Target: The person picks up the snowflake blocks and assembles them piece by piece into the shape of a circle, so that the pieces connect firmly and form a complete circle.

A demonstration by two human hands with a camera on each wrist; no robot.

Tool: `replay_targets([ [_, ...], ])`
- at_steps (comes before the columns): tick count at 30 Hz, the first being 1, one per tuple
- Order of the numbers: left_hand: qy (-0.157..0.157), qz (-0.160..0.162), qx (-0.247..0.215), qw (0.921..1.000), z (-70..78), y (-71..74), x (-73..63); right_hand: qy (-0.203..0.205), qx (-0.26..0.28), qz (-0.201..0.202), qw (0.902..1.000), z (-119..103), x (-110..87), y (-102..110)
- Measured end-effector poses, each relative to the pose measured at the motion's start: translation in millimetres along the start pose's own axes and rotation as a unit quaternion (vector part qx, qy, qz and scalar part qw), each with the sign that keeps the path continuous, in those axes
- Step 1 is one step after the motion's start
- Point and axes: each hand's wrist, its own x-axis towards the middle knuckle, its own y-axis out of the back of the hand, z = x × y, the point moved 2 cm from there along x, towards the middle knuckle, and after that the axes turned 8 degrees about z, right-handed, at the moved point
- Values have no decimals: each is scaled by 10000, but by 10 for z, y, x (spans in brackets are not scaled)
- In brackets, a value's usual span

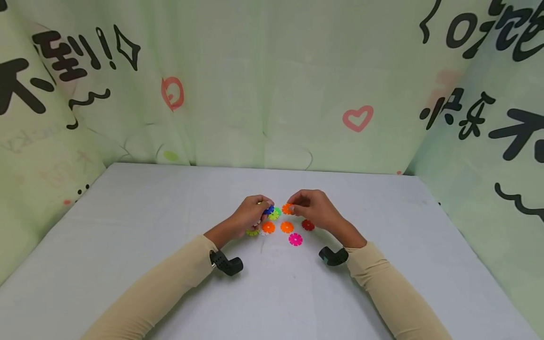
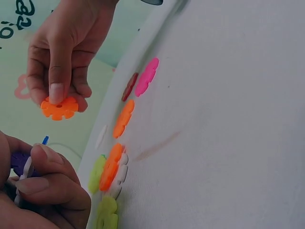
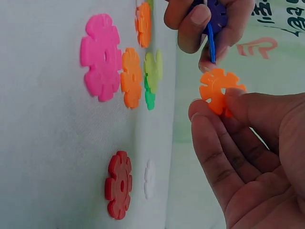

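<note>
My right hand [image 1: 318,208] pinches an orange notched plastic disc [image 3: 215,88] between thumb and fingers, above the table. Beside it, my left hand [image 1: 250,211] grips a small cluster of similar discs: a purple one [image 3: 219,18], a blue one [image 3: 211,44] seen edge-on and a white one [image 2: 27,168]. Fingers hide how these join. The orange disc is close to the blue one; the right wrist view shows a small gap. On the table below lie a pink disc [image 1: 295,239], a red disc [image 1: 308,225], an orange disc [image 1: 286,227] and another orange disc [image 1: 268,227].
Yellow-green discs [image 1: 274,215] lie near the left hand, one over a green disc [image 3: 150,100]. A white disc [image 3: 150,179] lies beyond the red one. The white-covered table [image 1: 170,203] is enclosed by printed green curtains [image 1: 263,85].
</note>
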Motion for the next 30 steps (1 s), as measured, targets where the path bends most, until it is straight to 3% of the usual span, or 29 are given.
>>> replay_targets([
  [9, -178, -203, -91, 9996, 21, -13, -15, 141, 214, 294, 9992, -84, -4, -37],
  [17, -168, -289, -133, 9994, 55, -19, -42, 185, 617, 202, 9977, -98, -19, -72],
  [30, -212, -286, -93, 9993, 62, -24, -37, 507, 521, 151, 9972, -122, -15, -104],
])
